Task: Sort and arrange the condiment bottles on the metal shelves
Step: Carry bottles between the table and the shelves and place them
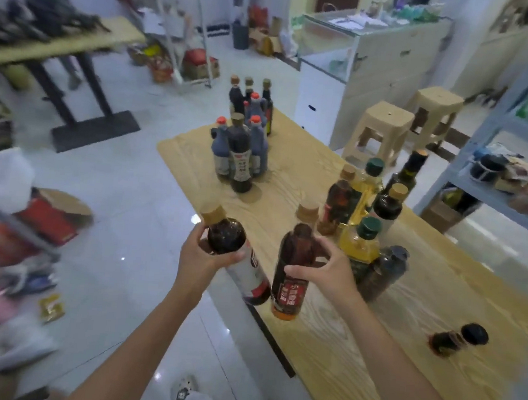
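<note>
My left hand point(202, 256) grips a dark sauce bottle point(226, 236) with a tan cap and a white label, held tilted beyond the table's left edge. My right hand point(323, 269) holds a reddish-brown bottle point(293, 266) with a red label and tan cap, over the near-left part of the wooden table point(354, 351). A cluster of dark bottles with orange and tan caps point(241, 147) stands at the table's far end. A mixed group with yellow oil bottles point(362, 234) stands right of my right hand. The metal shelves point(493, 188) rise at the right.
A small dark jar point(456, 339) lies on its side near the table's right edge. Two beige plastic stools point(387, 127) stand by a white counter point(363, 74). Bags and red boxes point(47, 222) clutter the floor at left. A second table point(56, 41) stands at back left.
</note>
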### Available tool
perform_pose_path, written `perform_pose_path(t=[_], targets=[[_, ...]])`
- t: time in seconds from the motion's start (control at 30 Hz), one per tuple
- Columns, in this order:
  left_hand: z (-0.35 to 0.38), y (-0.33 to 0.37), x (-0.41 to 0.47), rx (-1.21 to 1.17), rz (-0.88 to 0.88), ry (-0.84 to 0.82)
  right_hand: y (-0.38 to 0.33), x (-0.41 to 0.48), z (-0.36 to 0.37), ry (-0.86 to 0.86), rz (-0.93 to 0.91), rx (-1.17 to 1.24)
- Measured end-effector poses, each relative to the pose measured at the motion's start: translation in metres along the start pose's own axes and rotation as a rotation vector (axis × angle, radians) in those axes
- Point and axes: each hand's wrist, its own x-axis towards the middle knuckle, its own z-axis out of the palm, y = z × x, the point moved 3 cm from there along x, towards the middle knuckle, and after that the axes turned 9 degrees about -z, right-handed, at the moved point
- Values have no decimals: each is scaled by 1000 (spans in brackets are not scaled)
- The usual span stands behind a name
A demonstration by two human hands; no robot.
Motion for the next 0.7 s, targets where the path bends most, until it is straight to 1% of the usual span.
perform_pose_path(t=[0.23,0.37,0.47,0.57,0.63,0.7], targets=[[-94,73,-15,-261,191,128,-99,44,67,-240,-203,199],[-150,103,-28,-453,296,136,-161,60,124,-394,-331,254],[-191,115,-39,-571,327,157,-211,63,171,-519,-415,292],[-234,124,-46,-633,344,252,-259,61,219,-628,-482,315],[-262,129,-52,-664,388,312,-286,60,249,-700,-518,322],[-286,136,-59,-648,435,349,-310,58,278,-764,-549,333]])
